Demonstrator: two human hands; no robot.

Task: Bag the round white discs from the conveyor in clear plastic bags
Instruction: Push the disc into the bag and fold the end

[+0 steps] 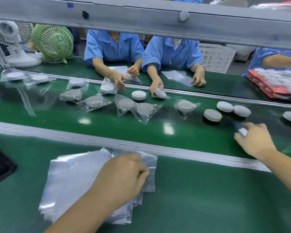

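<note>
Discs (212, 115) — round, white, unbagged — lay on green conveyor belt (107, 130), nearest just beyond right hand (254, 140), fingers spread and blurred, apparently holding nothing. Left hand (123, 177) curled, pinching edge of stack of clear plastic bags (74, 179). Step judged: fetching disc and bag. Next move needs grasp on nearest disc, one bag separated.

The left hand (123, 179) lies on a stack of clear bags (74, 179) on the near green table (208, 199), fingers curled round the stack's right edge. The right hand (254, 140), blurred, reaches over the conveyor belt (107, 126) near several bare white discs (212, 115). Bagged discs (144, 110) lie further left on the belt. Across it, people in blue shirts (173, 52) handle bags beside a green fan (53, 42).
</note>
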